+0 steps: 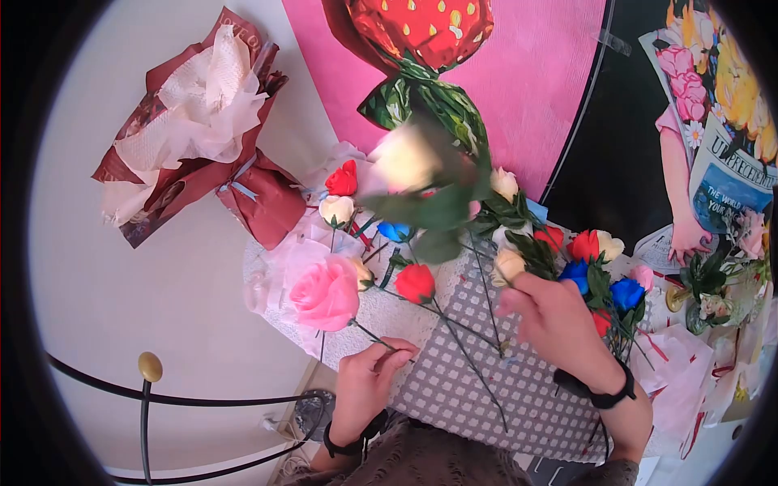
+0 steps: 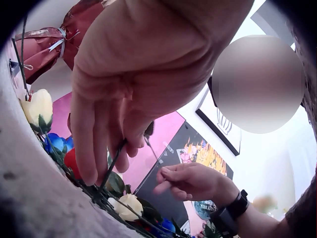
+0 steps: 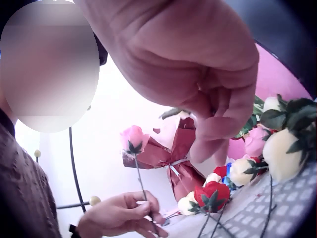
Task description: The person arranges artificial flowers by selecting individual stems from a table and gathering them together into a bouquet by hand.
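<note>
My left hand [image 1: 369, 385] pinches the thin green stem of a large pink rose [image 1: 324, 296], which points up and left from the fingers. In the right wrist view, this pink rose [image 3: 133, 139] stands upright above the left hand [image 3: 124, 213]. My right hand [image 1: 559, 324] is raised over the table and pinches a thin stem. That stem shows in the left wrist view, above the right hand [image 2: 193, 181]. A blurred cream rose [image 1: 405, 158] with green leaves [image 1: 442, 227] hangs close to the head camera. A red rose [image 1: 415, 283] lies between my hands.
A patterned cloth [image 1: 478, 389] covers the table. Red, cream and blue roses [image 1: 626, 293] lie in a heap at right. A wrapped bouquet paper [image 1: 259, 194] in dark red is at back left. A black metal rail [image 1: 186, 399] runs at left, and pink wrapping [image 1: 673, 377] lies right.
</note>
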The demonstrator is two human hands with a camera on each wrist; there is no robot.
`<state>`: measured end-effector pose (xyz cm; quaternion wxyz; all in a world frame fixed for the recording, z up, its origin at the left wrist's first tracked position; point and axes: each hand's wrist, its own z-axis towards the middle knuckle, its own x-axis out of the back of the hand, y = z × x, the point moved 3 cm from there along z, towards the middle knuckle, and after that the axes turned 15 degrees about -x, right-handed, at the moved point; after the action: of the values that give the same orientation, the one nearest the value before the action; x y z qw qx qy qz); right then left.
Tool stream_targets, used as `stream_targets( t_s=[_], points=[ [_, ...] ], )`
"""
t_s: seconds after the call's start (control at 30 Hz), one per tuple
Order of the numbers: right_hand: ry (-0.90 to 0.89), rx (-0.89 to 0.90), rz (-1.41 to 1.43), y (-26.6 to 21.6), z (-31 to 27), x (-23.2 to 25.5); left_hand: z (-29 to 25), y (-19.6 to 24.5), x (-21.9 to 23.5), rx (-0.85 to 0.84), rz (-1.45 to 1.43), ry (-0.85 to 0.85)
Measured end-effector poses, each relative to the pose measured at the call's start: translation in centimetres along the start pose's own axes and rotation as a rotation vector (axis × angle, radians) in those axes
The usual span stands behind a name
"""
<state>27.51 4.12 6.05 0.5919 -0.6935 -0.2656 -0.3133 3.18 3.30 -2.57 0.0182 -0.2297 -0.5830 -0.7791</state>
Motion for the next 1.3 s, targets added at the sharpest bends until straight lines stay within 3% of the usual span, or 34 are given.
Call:
stream_targets(
  t_s=[0.03, 0.07, 0.13, 0.2, 0.27, 0.3, 0.37, 0.43, 0.53, 0.63, 0.7, 0.77, 0.9, 0.97, 1.03, 1.07, 1.3],
  points=[
    [-0.128, -0.208, 0.228, 0.3, -0.8, 0.5, 0.2, 0.3, -0.2, -0.003, -0.004, 0.000],
    [-0.205, -0.228, 0.304, 0.7, -1.8, 0.7, 0.4, 1.0, -0.6, -0.019, -0.061, 0.042],
    [-0.275, -0.239, 0.401, 1.9, -3.7, -1.2, 0.9, 2.4, -1.5, -0.038, -0.127, 0.083],
    [-0.347, -0.251, 0.504, 3.2, -5.5, -3.5, 1.2, 3.7, -2.7, -0.056, -0.226, -0.001],
    [-0.364, -0.064, 0.371, 3.4, -6.6, -5.4, 1.4, 4.0, -3.2, -0.119, -0.136, -0.088],
    [-0.358, -0.067, 0.370, 3.6, -6.9, -5.7, 1.4, 4.3, -3.6, -0.178, -0.043, -0.171],
    [-0.306, 0.068, 0.086, 3.6, -7.5, -6.1, 1.4, 4.1, -4.2, -0.142, -0.005, -0.207],
    [-0.296, 0.021, 0.057, 3.9, -7.6, -5.8, 1.4, 3.9, -5.0, -0.221, -0.019, -0.216],
    [-0.264, 0.111, -0.069, 3.6, -7.3, -3.6, 2.6, 6.0, -5.2, -0.352, 0.004, -0.247],
    [-0.110, 0.076, 0.051, 2.0, -7.4, 0.3, 4.3, 6.0, -4.8, -0.483, 0.084, -0.368],
    [0.028, 0.086, 0.134, 1.4, -7.4, 2.3, 5.1, 5.5, -5.0, -0.468, 0.155, -0.486],
    [0.015, 0.064, 0.171, 1.9, -7.3, 2.3, 5.8, 5.3, -5.9, -0.507, 0.036, -0.598],
    [0.109, -0.038, 0.435, 5.1, -5.8, -0.8, 7.2, 6.4, -7.7, -0.662, 0.135, -0.590],
    [0.133, -0.095, 0.736, 6.5, -5.2, -2.1, 7.2, 6.1, -8.4, -0.643, 0.162, -0.636],
    [0.119, -0.105, 0.865, 7.4, -4.8, -3.1, 7.5, 4.6, -9.5, -0.768, 0.134, -0.559],
    [0.100, -0.118, 0.993, 7.7, -4.7, -3.3, 7.4, 3.6, -9.9, -0.679, 0.145, -0.626],
    [0.084, -0.215, 0.951, 7.5, -4.9, -2.6, 7.2, 3.9, -10.0, -0.716, 0.143, -0.678]
  ],
)
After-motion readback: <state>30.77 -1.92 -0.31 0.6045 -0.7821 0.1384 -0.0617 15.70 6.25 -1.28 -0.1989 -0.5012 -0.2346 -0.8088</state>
